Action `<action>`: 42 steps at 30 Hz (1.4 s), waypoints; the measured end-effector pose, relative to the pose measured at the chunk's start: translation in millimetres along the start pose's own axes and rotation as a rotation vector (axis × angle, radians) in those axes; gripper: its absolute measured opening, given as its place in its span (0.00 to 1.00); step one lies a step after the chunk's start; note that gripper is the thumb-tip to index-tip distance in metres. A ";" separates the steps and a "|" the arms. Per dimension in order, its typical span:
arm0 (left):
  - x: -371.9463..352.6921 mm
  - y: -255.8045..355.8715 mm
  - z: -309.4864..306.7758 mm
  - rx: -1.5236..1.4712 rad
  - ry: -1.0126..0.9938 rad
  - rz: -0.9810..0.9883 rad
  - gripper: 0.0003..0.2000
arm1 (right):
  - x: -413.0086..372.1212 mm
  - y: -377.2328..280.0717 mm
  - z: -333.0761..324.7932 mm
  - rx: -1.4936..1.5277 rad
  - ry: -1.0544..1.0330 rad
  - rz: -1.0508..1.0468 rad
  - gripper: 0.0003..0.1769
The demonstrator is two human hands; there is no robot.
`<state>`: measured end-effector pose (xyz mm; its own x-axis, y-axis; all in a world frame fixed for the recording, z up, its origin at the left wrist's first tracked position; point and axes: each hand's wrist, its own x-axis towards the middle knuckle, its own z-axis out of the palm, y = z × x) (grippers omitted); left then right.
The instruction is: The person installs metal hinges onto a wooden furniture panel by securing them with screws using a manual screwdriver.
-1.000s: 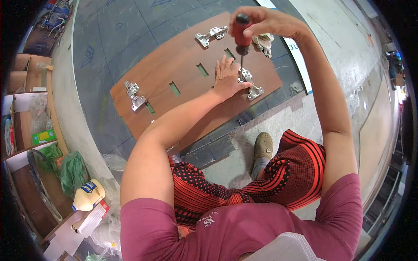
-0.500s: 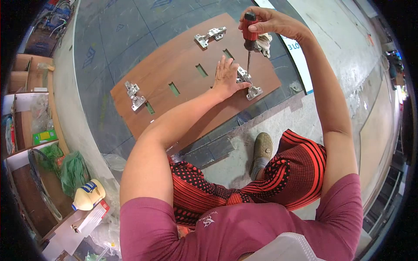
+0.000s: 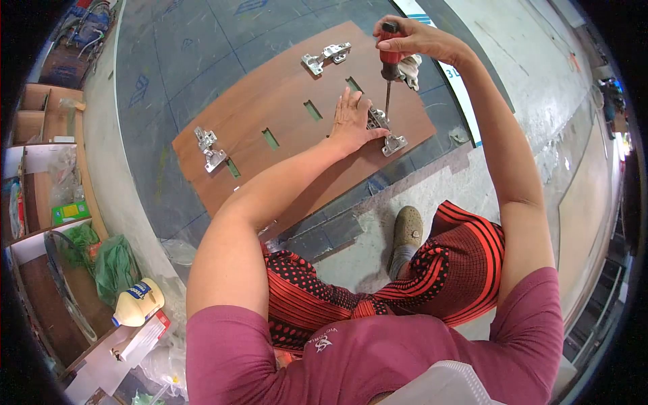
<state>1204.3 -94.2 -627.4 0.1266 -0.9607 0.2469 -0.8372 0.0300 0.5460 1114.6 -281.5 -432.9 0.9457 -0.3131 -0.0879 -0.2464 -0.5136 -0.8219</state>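
Observation:
My right hand (image 3: 422,39) grips a screwdriver (image 3: 389,54) with a red and black handle, held upright. Its shaft points down at a metal cabinet hinge (image 3: 393,144) near the right end of a brown wooden panel (image 3: 290,165). Spread over the panel, my left hand (image 3: 352,125) lies with fingers stretched out, its thumb against that hinge and its palm beside it. Part of the hinge is hidden by the hand. A second hinge (image 3: 326,59) sits at the panel's far edge, and a third hinge (image 3: 210,150) at its left end.
Green-lined slots (image 3: 270,138) run across the panel, which lies on a dark, marked sheet (image 3: 196,74). A whitish glove or cloth (image 3: 409,71) is behind the screwdriver. At left are wooden compartments (image 3: 40,196), a green plastic bag (image 3: 115,270) and a cream bottle (image 3: 140,302).
The screwdriver and my right hand have shifted slightly down and to the right. My left hand stays in place on the panel and hinge.

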 end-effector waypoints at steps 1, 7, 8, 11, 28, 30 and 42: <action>-0.4 0.0 0.3 0.003 0.001 0.007 0.41 | -0.1 0.3 1.7 0.025 -0.031 -0.012 0.28; -0.5 0.1 1.0 0.042 0.006 -0.006 0.42 | 3.1 -21.7 -0.1 -0.134 0.093 -0.114 0.26; -0.3 -0.5 1.8 0.039 0.006 -0.007 0.42 | 3.1 -45.6 -1.9 0.128 -0.054 -0.073 0.22; -0.6 -1.2 2.4 0.029 0.081 0.052 0.43 | 1.7 -61.0 6.2 0.177 -0.186 -0.056 0.28; 1.0 -1.4 1.2 0.058 0.082 0.068 0.46 | -4.2 -42.9 6.4 0.009 -0.312 -0.155 0.24; 1.1 -0.9 0.1 0.059 0.075 0.068 0.46 | 0.7 -34.0 1.3 -0.041 -0.310 -0.154 0.25; 2.3 -0.3 -1.9 0.046 0.025 0.033 0.45 | -1.4 -32.9 8.0 -0.009 -0.235 -0.045 0.30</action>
<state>1205.8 -95.9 -625.5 0.1117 -0.9522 0.2844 -0.8644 0.0481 0.5004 1123.1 -257.8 -410.1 0.9789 -0.0959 -0.1802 -0.2035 -0.5301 -0.8232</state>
